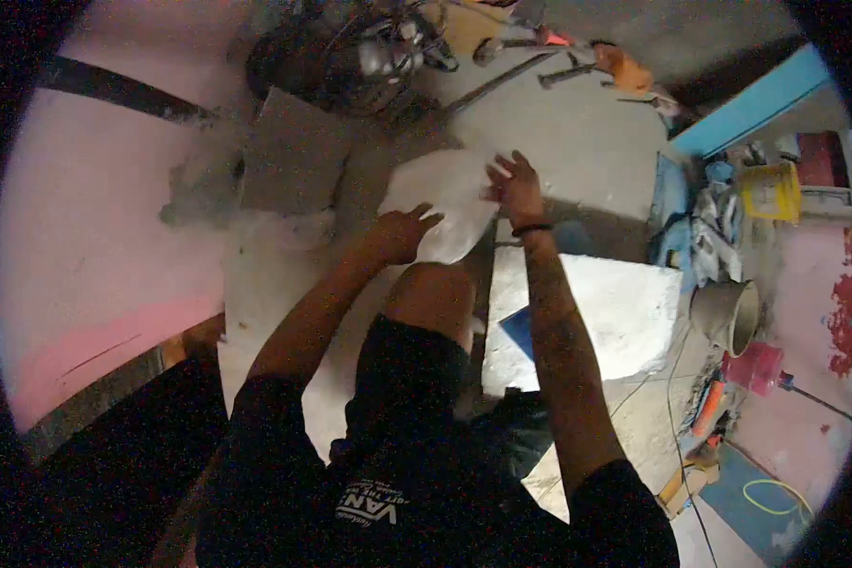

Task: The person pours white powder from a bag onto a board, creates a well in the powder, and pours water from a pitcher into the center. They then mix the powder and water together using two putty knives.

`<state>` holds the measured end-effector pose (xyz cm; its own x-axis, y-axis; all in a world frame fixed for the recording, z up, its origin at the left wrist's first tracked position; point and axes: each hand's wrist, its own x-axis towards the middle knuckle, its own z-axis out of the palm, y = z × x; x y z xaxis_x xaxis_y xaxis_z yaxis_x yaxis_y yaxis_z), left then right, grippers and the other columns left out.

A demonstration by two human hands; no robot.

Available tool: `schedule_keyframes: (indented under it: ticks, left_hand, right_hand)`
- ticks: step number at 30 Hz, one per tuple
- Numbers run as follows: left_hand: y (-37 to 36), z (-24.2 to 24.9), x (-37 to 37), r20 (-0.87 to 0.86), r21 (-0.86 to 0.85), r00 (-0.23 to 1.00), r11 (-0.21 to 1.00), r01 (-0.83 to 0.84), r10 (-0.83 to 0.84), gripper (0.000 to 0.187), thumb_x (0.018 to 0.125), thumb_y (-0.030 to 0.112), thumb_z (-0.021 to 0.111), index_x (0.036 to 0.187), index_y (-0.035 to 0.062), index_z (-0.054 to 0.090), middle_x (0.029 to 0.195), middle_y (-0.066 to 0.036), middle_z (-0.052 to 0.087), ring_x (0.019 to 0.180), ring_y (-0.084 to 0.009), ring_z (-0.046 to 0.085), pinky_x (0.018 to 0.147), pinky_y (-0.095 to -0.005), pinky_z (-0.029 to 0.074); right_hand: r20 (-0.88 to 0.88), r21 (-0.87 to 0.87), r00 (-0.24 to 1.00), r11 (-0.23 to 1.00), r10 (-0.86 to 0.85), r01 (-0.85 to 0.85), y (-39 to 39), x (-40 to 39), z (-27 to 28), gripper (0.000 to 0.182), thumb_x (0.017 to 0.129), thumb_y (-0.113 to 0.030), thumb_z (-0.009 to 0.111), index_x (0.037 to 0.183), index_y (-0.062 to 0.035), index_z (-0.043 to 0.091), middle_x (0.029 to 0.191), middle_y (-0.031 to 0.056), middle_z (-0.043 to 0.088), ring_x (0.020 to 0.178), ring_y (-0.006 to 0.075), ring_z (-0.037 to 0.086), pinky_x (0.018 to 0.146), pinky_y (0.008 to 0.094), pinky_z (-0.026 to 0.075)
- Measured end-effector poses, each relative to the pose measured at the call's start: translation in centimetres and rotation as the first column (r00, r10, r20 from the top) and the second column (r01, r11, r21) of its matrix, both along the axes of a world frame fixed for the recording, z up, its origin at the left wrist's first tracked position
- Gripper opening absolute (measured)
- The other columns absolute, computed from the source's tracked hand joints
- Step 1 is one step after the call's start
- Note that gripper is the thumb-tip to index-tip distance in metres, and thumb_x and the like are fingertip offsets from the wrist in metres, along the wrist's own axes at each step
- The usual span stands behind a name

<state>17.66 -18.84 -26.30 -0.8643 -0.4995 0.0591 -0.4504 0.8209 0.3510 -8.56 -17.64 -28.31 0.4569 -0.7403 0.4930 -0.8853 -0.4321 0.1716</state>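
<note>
A pale, whitish sheet with a rounded outline (440, 194) lies in front of my bent knee; its material is hard to make out. At its left side is my left hand (402, 235), with a couple of fingers stretched out over it and the others partly hidden. My right hand (518, 189) is at the sheet's right edge, fingers spread and nothing seen between them. A dark band circles the right wrist. Below the right forearm, a bright white board (606, 312) lies on the floor with a blue flat piece (518, 331) on it, partly covered by the arm.
Long-handled tools (577, 71) and dark machinery (379, 62) lie at the back. A grey square panel (293, 151) stands at left. On the right are a yellow bucket (770, 192), a grey pot (724, 317), a pink container (755, 368) and a cable (672, 398).
</note>
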Motion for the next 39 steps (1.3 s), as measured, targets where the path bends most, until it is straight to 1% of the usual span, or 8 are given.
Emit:
schedule_keyframes:
  ticks: [2, 8, 17, 19, 26, 28, 34, 39]
  left_hand:
    - [-0.3, -3.4, -0.9, 0.303, 0.221, 0.946, 0.974, 0.05, -0.117, 0.055, 0.06, 0.012, 0.064, 0.114, 0.0102, 0.049, 0.088, -0.015, 0.06, 0.07, -0.0305, 0.059, 0.062, -0.0408, 0.047]
    - [-0.2, 4.6, 1.7, 0.477, 0.207, 0.852, 0.97, 0.128, -0.214, 0.026, 0.063, 0.011, 0.062, 0.087, 0.0018, 0.057, 0.083, -0.017, 0.06, 0.074, -0.0302, 0.059, 0.065, -0.0412, 0.047]
    - [2.7, 13.5, 4.1, 0.32, 0.02, 0.932, 0.982, -0.187, 0.171, 0.018, 0.074, 0.014, 0.053, 0.085, 0.0, 0.055, 0.083, -0.018, 0.059, 0.077, -0.0319, 0.058, 0.066, -0.0451, 0.045]
    - [2.8, 12.6, 4.8, 0.265, 0.116, 0.957, 0.981, -0.152, 0.117, 0.02, 0.075, 0.017, 0.053, 0.086, 0.0006, 0.055, 0.081, -0.018, 0.059, 0.076, -0.0332, 0.058, 0.066, -0.0448, 0.045]
    - [-3.8, 16.0, 3.5, 0.016, 0.095, 0.999, 0.995, 0.041, -0.042, 0.034, 0.075, 0.033, 0.055, 0.081, -0.0003, 0.058, 0.074, -0.019, 0.058, 0.074, -0.0356, 0.058, 0.066, -0.0426, 0.045]
    - [-5.9, 20.0, 1.2, 0.18, 0.026, 0.981, 0.997, 0.073, -0.076, 0.036, 0.074, 0.035, 0.055, 0.079, -0.0002, 0.059, 0.074, -0.019, 0.058, 0.074, -0.0358, 0.058, 0.065, -0.043, 0.046]
    - [-8.8, 21.8, -3.4, 0.243, -0.14, 0.969, 0.986, 0.085, -0.049, 0.03, 0.074, 0.03, 0.054, 0.071, 0.0018, 0.062, 0.072, -0.017, 0.06, 0.072, -0.0343, 0.059, 0.061, -0.042, 0.048]
    - [-12.7, 21.1, -7.8, 0.252, -0.267, 0.965, 0.953, 0.14, -0.071, 0.022, 0.074, 0.02, 0.052, 0.082, 0.0041, 0.064, 0.085, -0.016, 0.061, 0.083, -0.0297, 0.059, 0.067, -0.0379, 0.048]
  right_hand:
    - [0.628, 0.737, 0.25, 0.666, -0.737, 0.117, 1.1, 1.5, 1.9, 0.073, 0.069, -0.02, 0.063, 0.13, -0.0062, 0.025, 0.107, 0.017, 0.054, 0.078, 0.0287, 0.06, 0.061, 0.0372, 0.051]
    - [-0.238, 0.533, 0.866, 0.687, -0.439, 0.494, 2.0, 2.7, 6.6, 0.073, 0.066, -0.03, 0.065, 0.127, -0.008, 0.031, 0.087, 0.0143, 0.055, 0.066, 0.0276, 0.059, 0.056, 0.0381, 0.049]
    - [0.226, 0.361, 0.959, 0.929, -0.168, 0.078, -4.6, -4.1, -2.9, 0.017, 0.075, -0.022, 0.054, 0.083, -0.0091, 0.061, 0.087, 0.0043, 0.06, 0.082, 0.0187, 0.054, 0.071, 0.0342, 0.045]
    - [0.74, 0.56, -0.218, 0.762, -0.636, -0.326, -3.6, -2.7, 2.1, 0.024, 0.075, -0.029, 0.05, 0.091, -0.0124, 0.058, 0.089, -0.0003, 0.059, 0.086, 0.0116, 0.051, 0.072, 0.0351, 0.041]
    - [0.466, 0.071, -0.78, 0.896, -0.418, -0.438, -7.4, -8.0, 3.8, 0.007, 0.069, -0.008, 0.052, 0.066, -0.002, 0.054, 0.064, 0.0104, 0.055, 0.052, 0.02, 0.052, 0.047, 0.0317, 0.044]
    - [0.892, 0.44, -0.068, 0.893, -0.447, -0.097, -9.8, -10.2, 2.6, 0.01, 0.069, -0.011, 0.054, 0.067, -0.0013, 0.055, 0.064, 0.0099, 0.055, 0.052, 0.0211, 0.052, 0.047, 0.0325, 0.044]
    - [0.786, 0.58, -0.236, 0.814, -0.571, -0.04, -6.5, -12.0, 9.5, 0.013, 0.07, -0.016, 0.055, 0.07, -0.0029, 0.056, 0.067, 0.0093, 0.058, 0.055, 0.0222, 0.054, 0.05, 0.0333, 0.045]
    - [0.579, 0.62, 0.367, 0.685, -0.728, 0.382, -3.4, -14.2, 13.6, 0.016, 0.071, -0.02, 0.057, 0.073, -0.0042, 0.057, 0.069, 0.0089, 0.059, 0.058, 0.0231, 0.056, 0.052, 0.034, 0.046]
